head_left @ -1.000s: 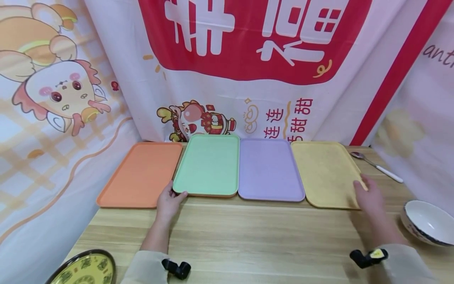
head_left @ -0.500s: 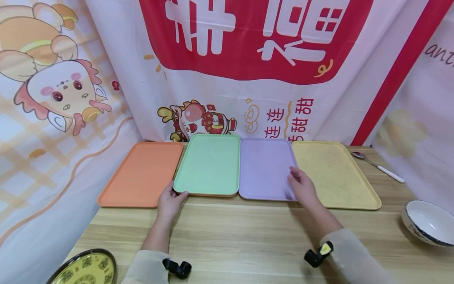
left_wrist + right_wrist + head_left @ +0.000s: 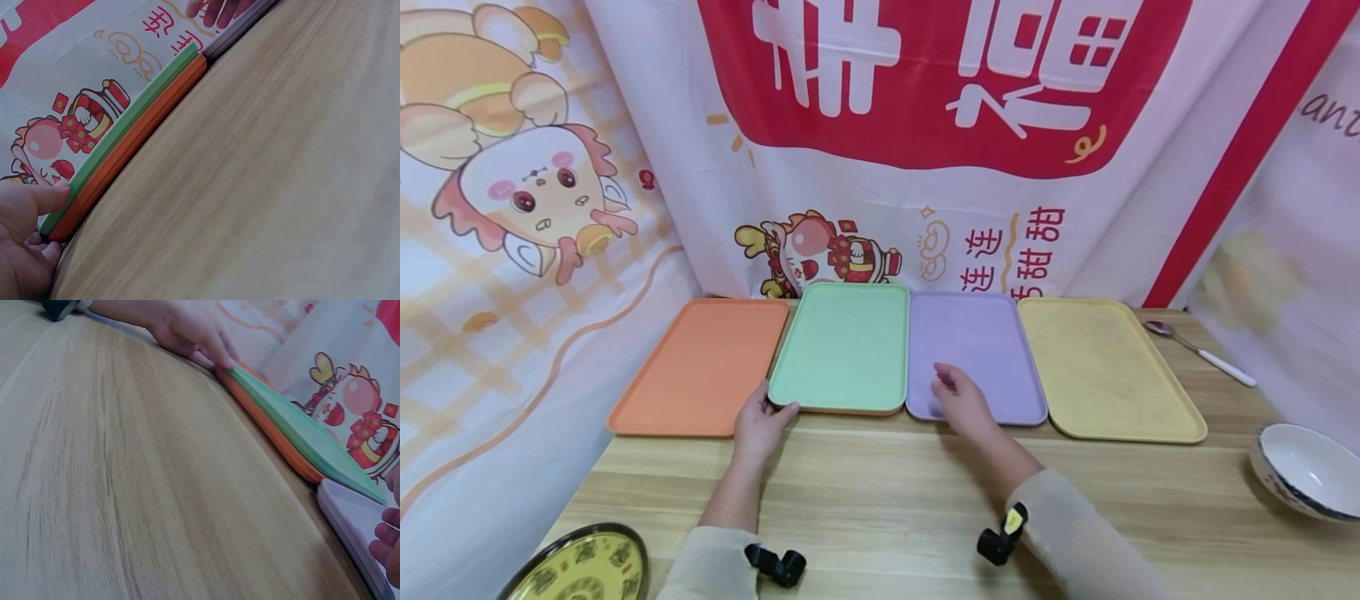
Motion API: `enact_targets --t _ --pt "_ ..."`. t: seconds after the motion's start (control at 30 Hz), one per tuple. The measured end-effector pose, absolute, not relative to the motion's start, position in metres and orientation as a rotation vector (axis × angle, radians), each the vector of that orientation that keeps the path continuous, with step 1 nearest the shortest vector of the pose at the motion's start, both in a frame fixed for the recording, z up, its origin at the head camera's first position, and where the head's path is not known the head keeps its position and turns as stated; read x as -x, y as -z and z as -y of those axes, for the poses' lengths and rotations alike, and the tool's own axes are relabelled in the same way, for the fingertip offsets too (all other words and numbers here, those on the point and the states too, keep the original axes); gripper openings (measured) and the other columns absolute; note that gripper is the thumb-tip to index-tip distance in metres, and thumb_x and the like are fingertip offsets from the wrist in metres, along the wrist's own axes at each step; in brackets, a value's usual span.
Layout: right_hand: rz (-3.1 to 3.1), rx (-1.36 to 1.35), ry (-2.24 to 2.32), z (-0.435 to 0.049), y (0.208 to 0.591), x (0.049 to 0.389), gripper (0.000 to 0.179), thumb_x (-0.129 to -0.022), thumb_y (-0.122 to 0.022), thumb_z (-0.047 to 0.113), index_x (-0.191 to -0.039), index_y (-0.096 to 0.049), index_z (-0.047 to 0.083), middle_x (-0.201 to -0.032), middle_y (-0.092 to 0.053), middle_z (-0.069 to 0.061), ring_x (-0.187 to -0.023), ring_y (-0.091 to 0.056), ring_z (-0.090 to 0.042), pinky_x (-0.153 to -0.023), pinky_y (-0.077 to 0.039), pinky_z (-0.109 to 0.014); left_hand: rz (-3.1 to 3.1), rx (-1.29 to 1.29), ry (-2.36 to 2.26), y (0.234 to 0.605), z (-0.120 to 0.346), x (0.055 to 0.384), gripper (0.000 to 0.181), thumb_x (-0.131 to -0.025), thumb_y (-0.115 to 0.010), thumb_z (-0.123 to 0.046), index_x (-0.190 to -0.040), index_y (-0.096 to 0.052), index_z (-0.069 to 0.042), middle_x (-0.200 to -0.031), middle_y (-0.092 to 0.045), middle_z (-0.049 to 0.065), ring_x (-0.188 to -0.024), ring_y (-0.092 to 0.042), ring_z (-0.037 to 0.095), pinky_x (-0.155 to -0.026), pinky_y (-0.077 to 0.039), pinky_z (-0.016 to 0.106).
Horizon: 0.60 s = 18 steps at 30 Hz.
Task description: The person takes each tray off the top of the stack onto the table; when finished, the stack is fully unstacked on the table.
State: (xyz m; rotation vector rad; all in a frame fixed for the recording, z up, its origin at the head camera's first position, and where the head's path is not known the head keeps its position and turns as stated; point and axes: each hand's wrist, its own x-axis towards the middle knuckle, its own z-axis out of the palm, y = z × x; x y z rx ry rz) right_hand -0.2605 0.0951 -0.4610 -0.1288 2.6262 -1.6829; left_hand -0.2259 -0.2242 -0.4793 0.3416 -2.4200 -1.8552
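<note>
At the near left corner of a green tray (image 3: 846, 350), my left hand (image 3: 758, 427) grips the edge. Its thumb lies on the green rim in the left wrist view, with the fingers tucked around the corner. Directly under the green tray is an orange tray (image 3: 153, 112), mostly hidden, showing only along its edge. My right hand (image 3: 967, 407), fingers loosely curled around nothing, hovers over the front part of a purple tray (image 3: 973, 329). The purple tray lies right beside the green one on the table.
Another orange tray (image 3: 700, 367) lies at the left and a yellow tray (image 3: 1108, 367) at the right. Further right are a white-handled spoon (image 3: 1201, 353) and a white bowl (image 3: 1307, 471). A yellow patterned dish (image 3: 583, 567) sits at the front left. Printed cloth (image 3: 865, 187) hangs behind the trays.
My right hand has moved left, from the yellow tray's right edge across to the purple tray. My left hand has stayed at the green tray's corner, and the trays lie as before.
</note>
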Motion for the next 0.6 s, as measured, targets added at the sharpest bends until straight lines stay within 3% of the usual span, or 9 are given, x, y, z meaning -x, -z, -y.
enact_targets --t 0.33,0.6 --pt "-2.795 0.362 1.323 -0.062 0.467 0.263 0.041 -0.099 -0.052 0.014 -0.136 -0.053 -0.005 -0.135 -0.058 -0.024 -0.129 -0.053 -0.037 -0.113 -0.042 -0.049 2.428 -0.348 1.856 0.479 0.225 0.226 0.083 -0.095 -0.064 -0.012 -0.155 -0.009 0.004 -0.161 -0.012 0.025 -0.15 -0.016 0.038 -0.124 -0.025 0.044" --pt "-2.794 0.315 1.319 -0.052 0.467 0.261 0.042 -0.098 -0.055 0.015 -0.133 -0.055 -0.007 -0.133 -0.058 -0.027 -0.129 -0.051 -0.04 -0.113 -0.041 -0.051 2.436 -0.347 1.86 0.477 0.224 0.223 0.084 -0.095 -0.064 -0.014 -0.155 -0.008 0.002 -0.162 -0.012 0.024 -0.15 -0.015 0.037 -0.124 -0.025 0.044"
